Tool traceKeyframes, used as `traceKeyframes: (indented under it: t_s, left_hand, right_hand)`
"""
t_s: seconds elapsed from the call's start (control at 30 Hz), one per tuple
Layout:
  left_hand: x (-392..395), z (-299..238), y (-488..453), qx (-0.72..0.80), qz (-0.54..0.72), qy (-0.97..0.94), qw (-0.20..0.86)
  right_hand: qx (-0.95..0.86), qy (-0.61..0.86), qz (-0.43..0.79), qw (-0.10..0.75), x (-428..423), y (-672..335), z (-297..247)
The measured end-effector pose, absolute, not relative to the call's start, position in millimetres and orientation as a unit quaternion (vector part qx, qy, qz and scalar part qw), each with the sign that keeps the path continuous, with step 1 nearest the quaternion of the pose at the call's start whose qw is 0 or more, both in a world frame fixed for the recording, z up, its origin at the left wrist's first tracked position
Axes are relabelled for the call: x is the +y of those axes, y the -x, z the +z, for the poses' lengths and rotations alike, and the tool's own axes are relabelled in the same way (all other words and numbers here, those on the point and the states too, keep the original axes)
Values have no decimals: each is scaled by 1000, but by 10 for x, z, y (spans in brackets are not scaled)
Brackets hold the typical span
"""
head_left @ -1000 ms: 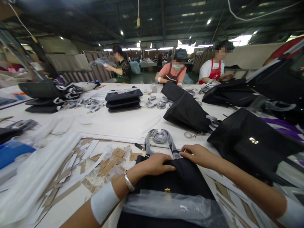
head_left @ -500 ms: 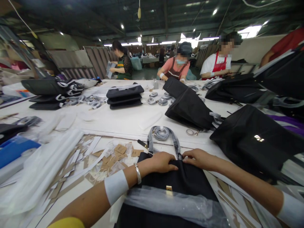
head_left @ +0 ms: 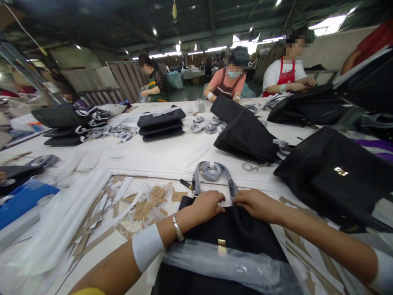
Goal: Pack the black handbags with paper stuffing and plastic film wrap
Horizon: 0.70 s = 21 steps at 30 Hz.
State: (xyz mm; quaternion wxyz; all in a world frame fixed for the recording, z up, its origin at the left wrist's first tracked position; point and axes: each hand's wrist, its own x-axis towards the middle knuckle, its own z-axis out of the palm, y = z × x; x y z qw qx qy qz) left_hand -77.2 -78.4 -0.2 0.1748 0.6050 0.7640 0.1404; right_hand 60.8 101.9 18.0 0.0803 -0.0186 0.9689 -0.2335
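Observation:
A black handbag (head_left: 245, 229) lies in front of me, with a gold clasp (head_left: 221, 242) and a strip of clear plastic film (head_left: 227, 262) across its front. Its handle (head_left: 230, 180), wrapped in film, stands up at the far end. My left hand (head_left: 207, 206) is curled over the bag's top edge, thumb on the near side. With closed fingers, my right hand (head_left: 253, 203) pinches the same edge by the handle's right base. A coiled, wrapped strap (head_left: 211, 170) lies just beyond, seen through the handle loop.
Paper tags (head_left: 158, 194) and cardboard strips lie to the left, beside white film (head_left: 70, 217). More black bags (head_left: 337, 176) stand on the right. Folded black bags (head_left: 161, 123) and coiled straps (head_left: 210, 128) sit farther back. Several co-workers are across the table (head_left: 147, 157).
My left hand's fingers have lifted and curled more, leaving a pale patch between the hands at the bag's edge. My right hand stays at the handle base. The view has shifted slightly.

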Motion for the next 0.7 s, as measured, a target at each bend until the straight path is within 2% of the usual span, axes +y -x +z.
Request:
traceKeyframes:
  t_s: [0.07, 0.17, 0.23, 0.3, 0.4, 0.5, 0.6, 0.7]
  left_hand:
    - [-798, 35, 818, 774, 107, -610, 130]
    - [-817, 113, 948, 770, 48, -631, 89]
    - [-812, 158, 1049, 763, -5, -640, 89]
    - [-786, 185, 1130, 761, -49, -640, 97]
    - [-729, 204, 1188, 754, -74, -646, 93]
    - [-712, 210, 1187, 735, -56, -673, 58]
    - [-764, 191, 1166, 702, 19, -711, 13]
    - [-844, 175, 1139, 690, 132, -711, 23]
  right_hand:
    - [970, 17, -224, 90, 1035, -625, 220]
    - [986, 7, -136, 91, 982, -639, 282]
    - [994, 10, -82, 75, 896, -609, 322]
    - [995, 16, -82, 46, 802, -531, 341]
    - [984, 0, -180, 19, 709, -344, 280]
    - [943, -46, -324, 58, 694, -148, 120]
    - [852, -85, -500, 126, 712, -33, -25]
    - [713, -126, -673, 148, 716, -31, -54]
